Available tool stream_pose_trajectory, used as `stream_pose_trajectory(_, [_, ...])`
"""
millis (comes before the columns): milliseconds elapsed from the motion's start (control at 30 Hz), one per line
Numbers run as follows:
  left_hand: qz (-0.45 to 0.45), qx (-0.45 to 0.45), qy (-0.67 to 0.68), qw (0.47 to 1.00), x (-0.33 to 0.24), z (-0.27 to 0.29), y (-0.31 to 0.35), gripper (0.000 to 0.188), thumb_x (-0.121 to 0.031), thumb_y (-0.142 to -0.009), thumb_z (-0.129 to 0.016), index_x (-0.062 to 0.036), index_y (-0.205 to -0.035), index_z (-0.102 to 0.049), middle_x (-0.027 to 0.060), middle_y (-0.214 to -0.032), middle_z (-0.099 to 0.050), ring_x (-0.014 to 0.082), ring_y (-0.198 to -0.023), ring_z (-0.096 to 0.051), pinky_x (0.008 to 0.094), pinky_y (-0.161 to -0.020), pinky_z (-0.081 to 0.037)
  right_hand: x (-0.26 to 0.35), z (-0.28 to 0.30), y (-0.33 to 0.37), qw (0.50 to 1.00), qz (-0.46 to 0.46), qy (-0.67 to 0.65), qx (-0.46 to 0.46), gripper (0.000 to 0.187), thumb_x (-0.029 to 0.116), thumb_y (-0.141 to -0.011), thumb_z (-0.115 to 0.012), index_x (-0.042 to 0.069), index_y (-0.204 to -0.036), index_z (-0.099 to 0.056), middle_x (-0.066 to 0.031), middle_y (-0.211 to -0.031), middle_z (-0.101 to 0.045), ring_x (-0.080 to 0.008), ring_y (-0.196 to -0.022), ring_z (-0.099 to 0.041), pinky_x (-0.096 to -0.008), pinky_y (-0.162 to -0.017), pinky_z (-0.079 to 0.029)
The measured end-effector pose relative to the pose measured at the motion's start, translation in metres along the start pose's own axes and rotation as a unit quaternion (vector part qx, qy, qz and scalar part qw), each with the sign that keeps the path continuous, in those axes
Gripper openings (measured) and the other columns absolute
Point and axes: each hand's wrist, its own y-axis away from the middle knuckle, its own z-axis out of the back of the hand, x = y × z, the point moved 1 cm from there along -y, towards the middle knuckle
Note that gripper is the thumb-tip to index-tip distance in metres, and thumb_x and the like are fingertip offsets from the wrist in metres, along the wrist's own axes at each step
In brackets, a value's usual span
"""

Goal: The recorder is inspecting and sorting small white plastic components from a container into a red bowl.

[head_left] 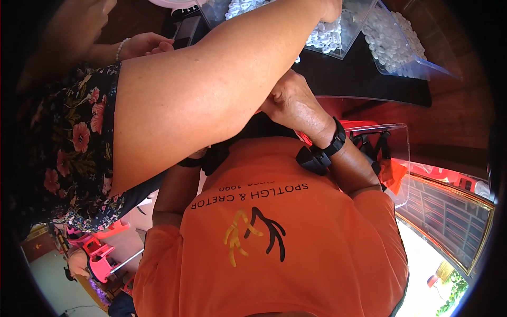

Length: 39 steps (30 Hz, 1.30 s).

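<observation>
My right hand (297, 100) is in front of my chest at the edge of the black table (401, 89), a black band round its wrist. Its fingers are curled in, and another person's bare arm (206, 79) partly covers them, so what they hold cannot be made out. That same arm hides my left hand; only my left forearm (177, 185) shows below it. The person's hand (331, 9) reaches over a clear bin (356, 34) of small white oval pieces (325, 39).
A second clear bin (441, 67) of white pieces stands to the right. The person's other hand (150, 45), with a beaded bracelet, is at far left. Beside my right arm is a clear box (405, 158) with black straps and orange material. Pink-red chairs (100, 261) stand lower left.
</observation>
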Motion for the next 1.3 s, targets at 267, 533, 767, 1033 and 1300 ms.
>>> stream_pose_trajectory(267, [0.003,-0.036,0.079,0.996,-0.025,0.021,0.063,0.005,-0.001,-0.082,-0.057,0.0025,-0.084,-0.059,0.0088,-0.085,-0.058,0.0212,-0.080,-0.056,0.0337,-0.089,-0.044,0.000,0.002,-0.001,1.000,-0.009,0.001,-0.008,0.005,0.005,-0.074,-0.062,0.003,-0.078,-0.061,-0.0111,-0.077,-0.062,-0.0302,-0.077,-0.060,-0.0397,-0.068,-0.049])
stream_pose_trajectory(533, [-0.066,-0.072,-0.034,0.995,-0.030,0.016,0.061,0.006,-0.002,-0.080,-0.056,0.0038,-0.082,-0.057,0.0136,-0.080,-0.056,0.0278,-0.071,-0.056,0.0349,-0.085,-0.046,0.001,-0.001,0.000,0.998,0.019,0.054,0.041,0.008,0.009,-0.076,-0.063,0.001,-0.079,-0.061,-0.0126,-0.079,-0.062,-0.0324,-0.077,-0.059,-0.0401,-0.074,-0.048])
stream_pose_trajectory(767, [0.082,-0.155,0.063,0.983,-0.010,0.021,0.080,0.014,-0.004,-0.087,-0.055,0.0047,-0.095,-0.061,0.0101,-0.091,-0.062,0.0188,-0.081,-0.057,0.0293,-0.075,-0.045,-0.025,-0.004,-0.019,0.973,0.083,0.214,0.010,0.009,0.011,-0.075,-0.059,0.005,-0.079,-0.064,-0.0121,-0.078,-0.064,-0.0292,-0.076,-0.062,-0.0381,-0.073,-0.049])
stream_pose_trajectory(1033, [0.125,-0.270,0.229,0.927,0.001,0.010,0.106,0.013,-0.005,-0.087,-0.057,0.0032,-0.096,-0.062,0.0054,-0.087,-0.063,0.0098,-0.073,-0.053,0.0236,-0.065,-0.043,-0.023,-0.010,-0.029,0.981,0.099,0.089,0.140,0.011,0.006,-0.072,-0.059,0.002,-0.080,-0.066,-0.0145,-0.077,-0.064,-0.0298,-0.075,-0.061,-0.0352,-0.072,-0.049])
stream_pose_trajectory(1300, [0.159,-0.262,0.230,0.924,0.010,0.004,0.116,0.011,-0.007,-0.087,-0.057,0.0018,-0.091,-0.062,0.0040,-0.082,-0.062,0.0086,-0.068,-0.051,0.0225,-0.062,-0.041,-0.024,-0.020,-0.037,0.983,0.177,-0.027,0.045,0.018,0.005,-0.077,-0.053,-0.002,-0.090,-0.064,-0.0160,-0.089,-0.065,-0.0306,-0.084,-0.061,-0.0362,-0.077,-0.048])
